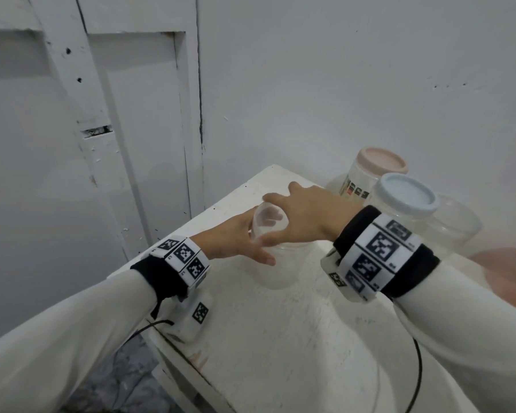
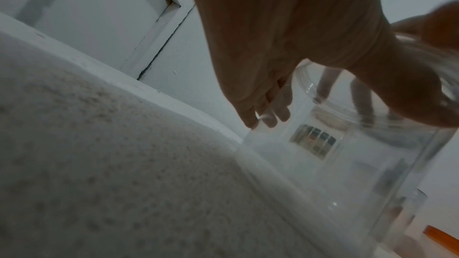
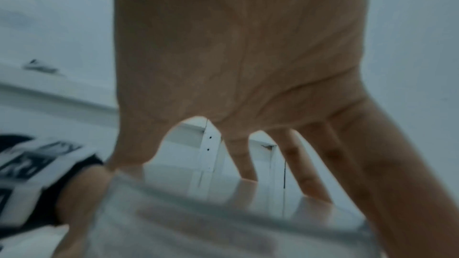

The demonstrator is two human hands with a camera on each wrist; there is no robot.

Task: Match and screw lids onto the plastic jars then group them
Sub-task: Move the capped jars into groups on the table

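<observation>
Since the clear jar (image 1: 276, 265) standing mid-worktop (image 1: 280, 338) looks empty, I judge it light, thin-walled and slick, so it'll skid or flex if I squeeze hard; best held low round the body w/ torque put only on the lid rim. Left hand (image 1: 236, 236) wraps its fingers (image 2: 270, 109) round the jar's shoulder; right hand (image 1: 307, 216) grips the translucent lid (image 1: 270, 222), tilted, not yet seated. Behind-right, well apart: pink-lidded jar (image 1: 370, 171), blue-lidded jar (image 1: 399, 204).

A plain room, likely in a home; a white-painted panelled door (image 1: 108, 120) with chipped paint at ten o'clock; bare white wall (image 1: 355, 79) at one o'clock; rough white table (image 1: 280, 338) below.
</observation>
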